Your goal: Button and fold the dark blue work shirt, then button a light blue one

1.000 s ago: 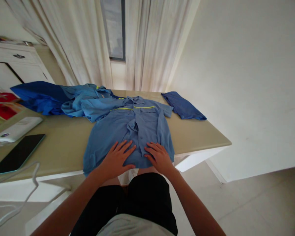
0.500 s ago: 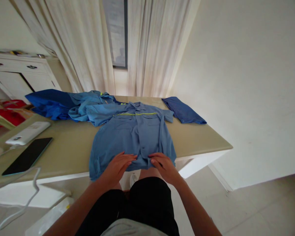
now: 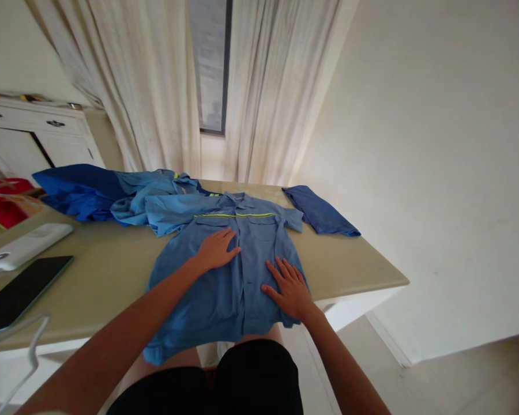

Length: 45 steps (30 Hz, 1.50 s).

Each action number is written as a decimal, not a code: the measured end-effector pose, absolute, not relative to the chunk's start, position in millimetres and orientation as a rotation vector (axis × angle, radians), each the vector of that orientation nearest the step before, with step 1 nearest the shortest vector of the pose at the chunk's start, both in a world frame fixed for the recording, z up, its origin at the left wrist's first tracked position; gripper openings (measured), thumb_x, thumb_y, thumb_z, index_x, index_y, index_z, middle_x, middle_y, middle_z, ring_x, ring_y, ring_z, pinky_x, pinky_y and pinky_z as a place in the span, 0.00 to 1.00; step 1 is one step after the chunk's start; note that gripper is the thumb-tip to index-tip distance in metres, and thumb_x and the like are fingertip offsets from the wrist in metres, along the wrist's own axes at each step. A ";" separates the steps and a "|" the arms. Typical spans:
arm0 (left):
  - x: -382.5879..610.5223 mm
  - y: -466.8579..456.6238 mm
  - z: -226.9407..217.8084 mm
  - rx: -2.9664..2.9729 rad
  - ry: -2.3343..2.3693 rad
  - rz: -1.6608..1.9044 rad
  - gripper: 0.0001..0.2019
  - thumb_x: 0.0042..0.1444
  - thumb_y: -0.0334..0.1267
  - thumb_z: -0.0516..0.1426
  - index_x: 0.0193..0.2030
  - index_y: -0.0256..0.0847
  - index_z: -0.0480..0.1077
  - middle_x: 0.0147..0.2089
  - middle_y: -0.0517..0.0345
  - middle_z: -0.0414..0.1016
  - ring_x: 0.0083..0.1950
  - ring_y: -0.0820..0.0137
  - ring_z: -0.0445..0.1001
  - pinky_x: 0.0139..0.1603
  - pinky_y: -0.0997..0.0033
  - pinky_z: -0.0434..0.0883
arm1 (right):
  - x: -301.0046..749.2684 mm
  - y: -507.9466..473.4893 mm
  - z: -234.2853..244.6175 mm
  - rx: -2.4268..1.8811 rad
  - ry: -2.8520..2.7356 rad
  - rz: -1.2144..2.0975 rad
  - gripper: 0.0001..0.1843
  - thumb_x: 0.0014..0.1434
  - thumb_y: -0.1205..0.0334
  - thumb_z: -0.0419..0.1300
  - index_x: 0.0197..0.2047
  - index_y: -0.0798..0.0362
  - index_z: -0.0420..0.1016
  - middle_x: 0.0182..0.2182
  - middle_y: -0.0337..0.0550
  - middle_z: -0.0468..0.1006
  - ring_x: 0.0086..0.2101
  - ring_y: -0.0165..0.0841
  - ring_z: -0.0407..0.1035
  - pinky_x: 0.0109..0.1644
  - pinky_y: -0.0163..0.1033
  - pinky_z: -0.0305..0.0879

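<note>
A light blue work shirt (image 3: 225, 288) with a yellow chest stripe lies front up on the beige table (image 3: 112, 271), its hem hanging over the near edge. My left hand (image 3: 216, 249) rests flat on the shirt's chest, fingers spread. My right hand (image 3: 289, 288) lies flat lower on the shirt's right side, fingers apart. Neither hand holds anything.
A heap of blue garments (image 3: 108, 196) lies at the table's back left. A folded dark blue piece (image 3: 322, 212) sits at the back right. A white power bank (image 3: 21, 246), a dark phone (image 3: 17, 291) and a white cable (image 3: 26, 357) are at the left. Curtains hang behind.
Both hands have moved from the shirt's hem up onto its body, the left going furthest. The shirt front now lies flatter and its hem hangs lower over the edge.
</note>
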<state>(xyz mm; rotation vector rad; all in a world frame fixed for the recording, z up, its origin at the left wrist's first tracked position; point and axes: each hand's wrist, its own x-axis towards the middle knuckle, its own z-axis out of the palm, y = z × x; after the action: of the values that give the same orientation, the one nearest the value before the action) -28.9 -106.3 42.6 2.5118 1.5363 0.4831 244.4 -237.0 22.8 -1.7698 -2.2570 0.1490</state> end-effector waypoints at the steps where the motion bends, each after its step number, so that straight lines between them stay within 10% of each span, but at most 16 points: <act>1: -24.0 -88.9 38.3 2.468 1.602 0.468 0.36 0.65 0.61 0.51 0.73 0.42 0.62 0.77 0.40 0.56 0.76 0.45 0.57 0.73 0.39 0.57 | 246.1 -234.8 21.3 -1.779 -2.287 0.175 0.40 0.68 0.33 0.53 0.77 0.40 0.55 0.76 0.48 0.51 0.74 0.51 0.45 0.74 0.63 0.45; 6: -13.5 -40.8 14.7 2.378 1.715 0.323 0.40 0.64 0.70 0.41 0.76 0.50 0.57 0.81 0.47 0.47 0.80 0.43 0.46 0.73 0.26 0.42 | 254.8 -227.8 28.8 -1.822 -2.365 0.257 0.42 0.68 0.30 0.50 0.77 0.39 0.52 0.77 0.45 0.47 0.74 0.49 0.43 0.75 0.60 0.44; 10: -16.4 -25.9 6.9 2.408 1.725 0.274 0.42 0.63 0.71 0.38 0.77 0.50 0.56 0.81 0.50 0.43 0.80 0.43 0.43 0.73 0.24 0.40 | 240.0 -196.8 54.8 -1.984 -2.287 0.212 0.40 0.70 0.31 0.45 0.70 0.50 0.69 0.69 0.57 0.66 0.67 0.53 0.60 0.70 0.60 0.53; 13: -18.5 -19.5 6.0 2.418 1.722 0.265 0.38 0.67 0.66 0.37 0.76 0.51 0.57 0.81 0.51 0.44 0.80 0.44 0.43 0.72 0.24 0.42 | 211.0 -156.2 68.3 -1.941 -2.236 0.095 0.40 0.71 0.31 0.44 0.64 0.53 0.73 0.61 0.60 0.74 0.61 0.52 0.67 0.67 0.58 0.57; 18: -20.8 -18.9 4.0 2.472 1.727 0.289 0.29 0.71 0.52 0.39 0.75 0.53 0.59 0.81 0.54 0.47 0.80 0.48 0.46 0.72 0.24 0.43 | 164.4 -90.8 52.3 -1.698 -2.401 0.153 0.48 0.65 0.27 0.51 0.74 0.54 0.58 0.72 0.61 0.59 0.69 0.54 0.55 0.69 0.57 0.52; 24: -23.1 -19.5 0.8 2.440 1.762 0.465 0.25 0.70 0.48 0.46 0.70 0.54 0.65 0.77 0.55 0.59 0.77 0.52 0.55 0.74 0.30 0.47 | 156.4 -46.8 34.4 -1.636 -2.453 0.070 0.45 0.57 0.26 0.60 0.62 0.55 0.71 0.59 0.61 0.71 0.58 0.55 0.65 0.62 0.58 0.61; 30: -22.1 -21.5 0.1 2.468 1.697 0.517 0.24 0.71 0.44 0.45 0.69 0.52 0.67 0.76 0.54 0.61 0.76 0.54 0.57 0.75 0.30 0.46 | 156.6 -39.2 28.3 -1.689 -2.269 0.126 0.26 0.62 0.50 0.62 0.61 0.51 0.72 0.58 0.54 0.72 0.56 0.49 0.65 0.59 0.52 0.62; 36: -16.0 -24.9 1.0 2.479 1.765 0.523 0.25 0.70 0.43 0.45 0.70 0.52 0.67 0.75 0.53 0.64 0.75 0.53 0.59 0.74 0.30 0.47 | 157.4 -39.4 18.6 -1.533 -2.256 0.088 0.32 0.61 0.68 0.57 0.68 0.44 0.68 0.54 0.49 0.76 0.53 0.44 0.68 0.57 0.46 0.64; 45: -17.6 -29.2 0.3 2.526 1.736 0.517 0.27 0.67 0.40 0.48 0.72 0.57 0.63 0.75 0.55 0.63 0.75 0.48 0.57 0.72 0.25 0.48 | 167.1 -20.7 10.3 -1.720 -1.851 0.209 0.09 0.61 0.63 0.63 0.46 0.50 0.78 0.45 0.46 0.81 0.47 0.40 0.74 0.53 0.41 0.67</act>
<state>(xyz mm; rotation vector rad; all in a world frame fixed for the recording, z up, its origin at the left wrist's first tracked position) -17.6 -29.2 0.3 2.5263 1.7362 0.5174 167.1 -20.7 10.3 -1.7201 -1.8506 0.2094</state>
